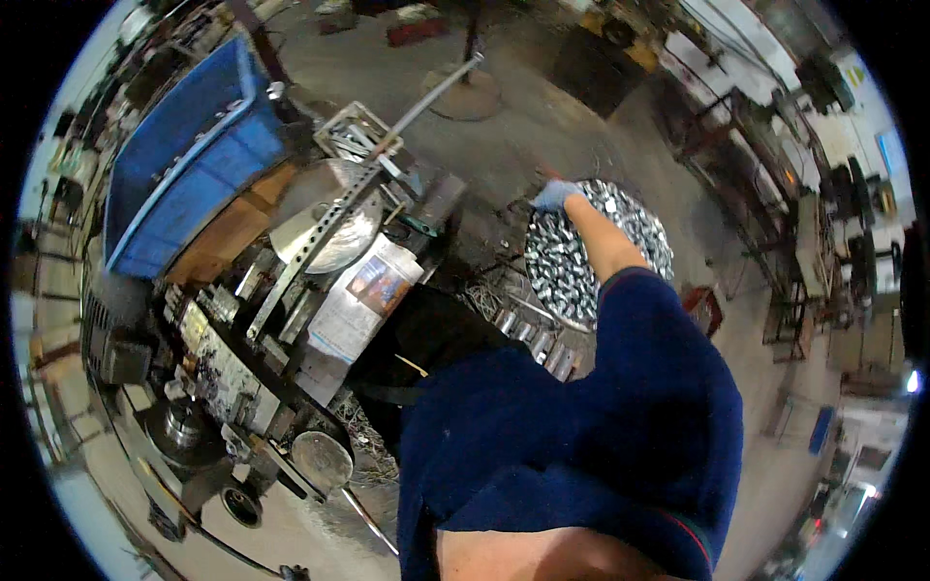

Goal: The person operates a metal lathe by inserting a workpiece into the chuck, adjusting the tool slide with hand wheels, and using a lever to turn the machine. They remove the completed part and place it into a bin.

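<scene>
My right hand [556, 197], in a pale blue-grey glove, reaches out to the far left rim of a round container. Shiny metal parts [620, 228] fill the container in a heap. The hand is small and blurred, so its fingers and anything in them cannot be made out. My left hand is out of view. Several metal cylinders [539, 347] lie side by side near the container, close to my body.
At left are a big blue bin [208, 160], a perforated metal bar [325, 228], a newspaper [360, 302] and a machine with a round chuck [184, 423]. A round stool seat [323, 460] stands lower left. A red box [703, 310] sits right of the container.
</scene>
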Demonstrator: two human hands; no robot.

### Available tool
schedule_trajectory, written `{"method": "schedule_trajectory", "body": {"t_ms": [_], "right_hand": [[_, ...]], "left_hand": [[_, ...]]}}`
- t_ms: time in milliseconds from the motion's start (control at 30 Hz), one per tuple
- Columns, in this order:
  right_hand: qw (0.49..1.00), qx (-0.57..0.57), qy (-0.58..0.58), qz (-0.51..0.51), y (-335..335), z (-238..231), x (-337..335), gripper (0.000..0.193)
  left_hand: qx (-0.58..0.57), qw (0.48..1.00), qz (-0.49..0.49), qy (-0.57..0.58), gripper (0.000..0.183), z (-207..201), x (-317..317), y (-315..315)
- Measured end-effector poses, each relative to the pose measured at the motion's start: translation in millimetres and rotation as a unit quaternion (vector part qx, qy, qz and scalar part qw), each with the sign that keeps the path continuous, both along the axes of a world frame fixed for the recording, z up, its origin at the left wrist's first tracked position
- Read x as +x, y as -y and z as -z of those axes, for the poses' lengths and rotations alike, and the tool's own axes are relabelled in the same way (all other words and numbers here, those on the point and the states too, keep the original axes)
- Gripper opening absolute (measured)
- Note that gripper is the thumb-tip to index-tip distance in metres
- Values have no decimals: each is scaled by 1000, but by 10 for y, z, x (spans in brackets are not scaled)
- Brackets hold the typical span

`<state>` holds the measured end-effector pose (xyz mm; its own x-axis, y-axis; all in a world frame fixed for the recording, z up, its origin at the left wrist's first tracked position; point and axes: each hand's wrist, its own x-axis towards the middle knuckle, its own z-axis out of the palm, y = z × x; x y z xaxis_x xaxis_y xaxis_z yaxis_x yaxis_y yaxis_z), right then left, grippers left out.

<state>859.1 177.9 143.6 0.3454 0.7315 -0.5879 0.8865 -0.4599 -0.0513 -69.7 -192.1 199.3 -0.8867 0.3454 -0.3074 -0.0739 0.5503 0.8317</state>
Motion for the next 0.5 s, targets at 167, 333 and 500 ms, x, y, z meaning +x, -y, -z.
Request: {"method": "schedule_trajectory", "body": {"t_ms": [167,333,500], "right_hand": [[993,116,31,-22,180,823,882,62],[932,345,-112,13,276,357,469,36],[874,401,-270,43,107,-532,-657,23]], "left_hand": [[-28,999,29,-3,26,152,-80,-264],[-324,847,119,-405,55,-72,-115,567],[-76,922,201,-321,47,-1010,824,-476]]}}
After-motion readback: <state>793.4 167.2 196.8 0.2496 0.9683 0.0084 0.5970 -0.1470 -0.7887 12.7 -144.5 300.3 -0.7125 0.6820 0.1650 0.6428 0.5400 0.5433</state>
